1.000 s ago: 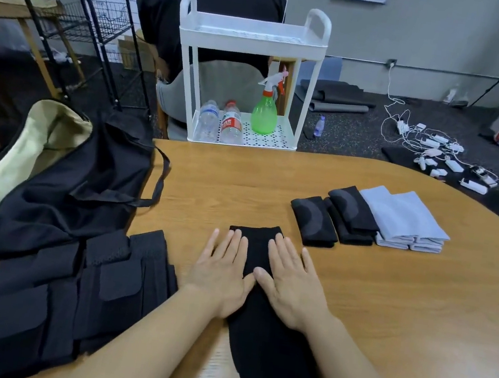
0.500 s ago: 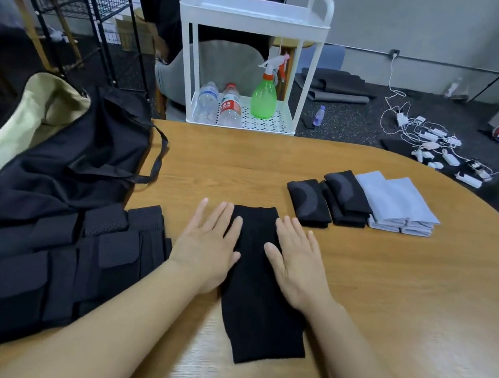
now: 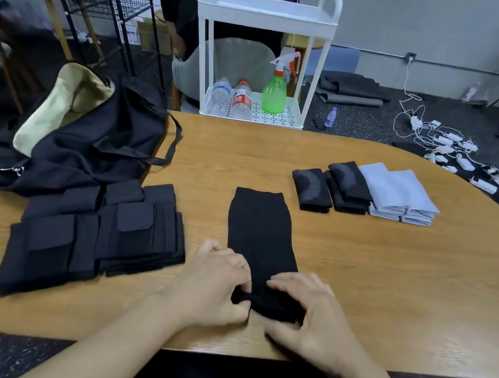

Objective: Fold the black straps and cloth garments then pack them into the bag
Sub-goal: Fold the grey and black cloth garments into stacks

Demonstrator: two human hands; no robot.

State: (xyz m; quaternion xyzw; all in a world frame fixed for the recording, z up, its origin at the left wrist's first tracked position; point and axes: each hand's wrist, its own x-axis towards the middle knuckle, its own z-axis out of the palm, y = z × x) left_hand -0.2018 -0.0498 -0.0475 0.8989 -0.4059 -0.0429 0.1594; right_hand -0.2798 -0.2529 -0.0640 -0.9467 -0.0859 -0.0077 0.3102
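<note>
Black knit cloth (image 3: 261, 241) lies lengthwise on the wooden table (image 3: 390, 272), its far end flat and its near end bunched into a low roll at the table's front edge. Both hands pinch that rolled end: the left hand (image 3: 215, 286) has fingers curled over the roll's left side with the thumb below, and the right hand (image 3: 307, 315) has fingers bent down on top of its right side, thumb toward the near edge. Left of the cloth, just beside it, sits a stack of folded black straps (image 3: 91, 234) with flat patch panels. Behind that stack, at the table's far left, slumps an open black bag (image 3: 88, 140) showing a pale lining, one handle loop trailing onto the wood. Right of centre, well apart from the hands, two folded black pieces with grey patterns (image 3: 331, 187) lie touching folded light grey cloths (image 3: 401, 194). Beyond the table stands a white cart (image 3: 266, 11) holding water bottles (image 3: 232, 98) and a green spray bottle (image 3: 274, 93).
</note>
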